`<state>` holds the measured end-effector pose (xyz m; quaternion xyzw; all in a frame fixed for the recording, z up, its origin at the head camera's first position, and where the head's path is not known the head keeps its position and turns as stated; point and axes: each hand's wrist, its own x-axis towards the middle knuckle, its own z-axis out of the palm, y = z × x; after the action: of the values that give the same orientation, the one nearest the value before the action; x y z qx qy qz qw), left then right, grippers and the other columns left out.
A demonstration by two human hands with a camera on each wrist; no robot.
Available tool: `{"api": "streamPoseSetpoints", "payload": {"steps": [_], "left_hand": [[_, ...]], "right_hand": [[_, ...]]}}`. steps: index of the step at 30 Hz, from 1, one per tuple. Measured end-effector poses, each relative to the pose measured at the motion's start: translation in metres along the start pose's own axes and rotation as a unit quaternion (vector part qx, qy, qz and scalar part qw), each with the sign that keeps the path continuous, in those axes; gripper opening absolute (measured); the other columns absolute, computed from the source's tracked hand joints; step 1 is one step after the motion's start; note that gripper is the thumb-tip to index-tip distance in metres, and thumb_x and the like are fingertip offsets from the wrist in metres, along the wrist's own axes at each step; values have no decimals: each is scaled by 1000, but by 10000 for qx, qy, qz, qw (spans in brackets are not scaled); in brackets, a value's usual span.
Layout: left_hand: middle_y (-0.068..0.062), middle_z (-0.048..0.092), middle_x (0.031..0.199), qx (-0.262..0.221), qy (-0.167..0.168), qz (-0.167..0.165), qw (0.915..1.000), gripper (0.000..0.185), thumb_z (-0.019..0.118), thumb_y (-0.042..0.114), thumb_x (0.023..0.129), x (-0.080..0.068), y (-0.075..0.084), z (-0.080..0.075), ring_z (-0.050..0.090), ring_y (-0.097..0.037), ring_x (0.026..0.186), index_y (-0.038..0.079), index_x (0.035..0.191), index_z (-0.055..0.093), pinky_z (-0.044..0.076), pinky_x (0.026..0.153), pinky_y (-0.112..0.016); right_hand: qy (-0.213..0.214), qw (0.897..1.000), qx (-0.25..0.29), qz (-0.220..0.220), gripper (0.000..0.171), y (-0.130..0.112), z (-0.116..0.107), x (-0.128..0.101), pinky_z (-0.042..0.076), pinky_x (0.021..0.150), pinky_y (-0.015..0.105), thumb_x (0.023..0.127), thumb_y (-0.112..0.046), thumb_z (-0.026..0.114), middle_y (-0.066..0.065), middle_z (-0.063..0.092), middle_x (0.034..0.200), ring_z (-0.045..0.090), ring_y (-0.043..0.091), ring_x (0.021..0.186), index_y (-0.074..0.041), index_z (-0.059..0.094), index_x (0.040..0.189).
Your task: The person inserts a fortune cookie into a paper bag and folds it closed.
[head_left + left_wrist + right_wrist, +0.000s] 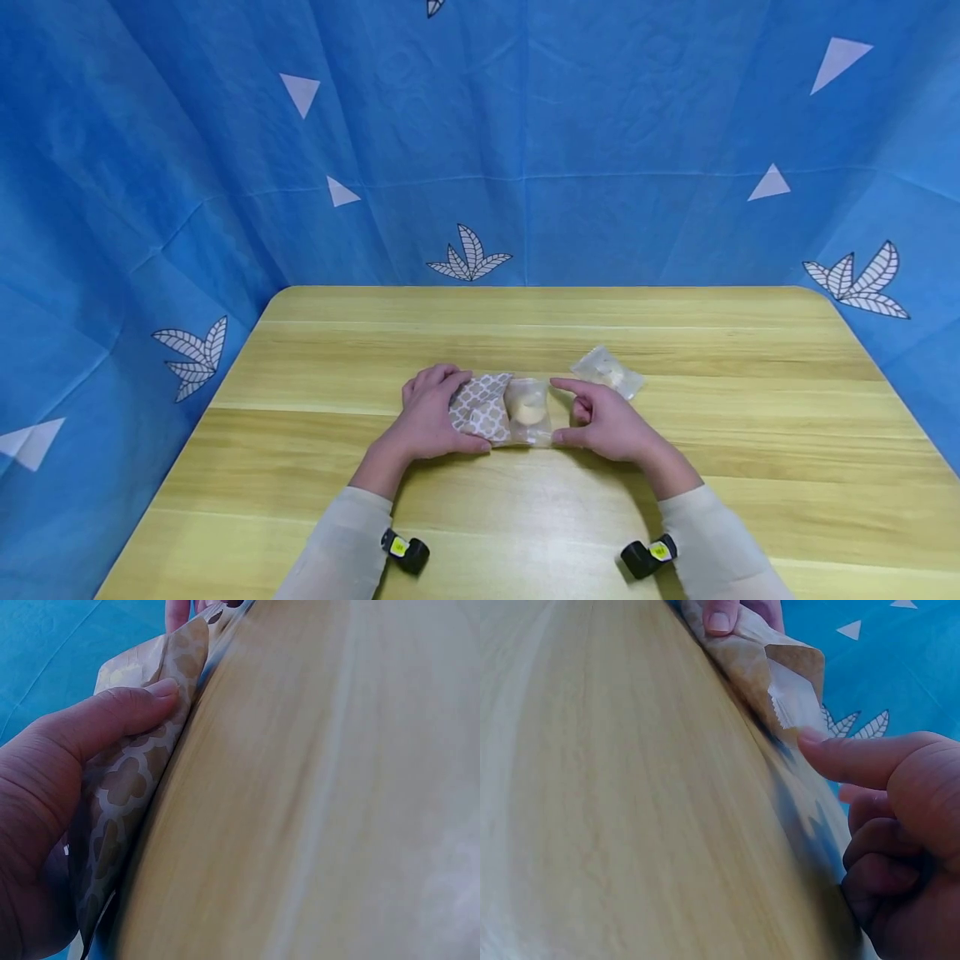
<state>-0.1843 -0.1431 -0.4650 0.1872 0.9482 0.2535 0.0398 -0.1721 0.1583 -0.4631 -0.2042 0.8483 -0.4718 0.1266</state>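
While the left hand (431,418) grips a patterned pouch (483,407), the right hand (611,421), thumb and forefinger spread apart, is at the clear packet (529,410) poking from the pouch.

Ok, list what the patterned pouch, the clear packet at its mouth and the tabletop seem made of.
The patterned pouch: probably matte paper, going by its creases; possibly fabric.
The clear packet: likely thin plastic film, shiny, see-through, with a serrated edge.
The tabletop: wood or wood-look laminate, grained, softly shiny.

No legible text on the yellow labels (399,547)
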Motion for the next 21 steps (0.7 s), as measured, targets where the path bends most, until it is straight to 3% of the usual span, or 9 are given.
{"api": "streamPoseSetpoints", "payload": {"steps": [21], "left_hand": [[-6, 45, 139, 23, 50, 27, 10000, 111, 87, 67, 55, -1, 2, 2, 35, -29, 129, 12, 145, 52, 18, 107, -51]], "right_hand": [[313, 9992, -76, -251, 66, -8, 18, 7, 41, 72, 35, 82, -22, 85, -8, 35, 61, 34, 8, 56, -12, 58, 141]]}}
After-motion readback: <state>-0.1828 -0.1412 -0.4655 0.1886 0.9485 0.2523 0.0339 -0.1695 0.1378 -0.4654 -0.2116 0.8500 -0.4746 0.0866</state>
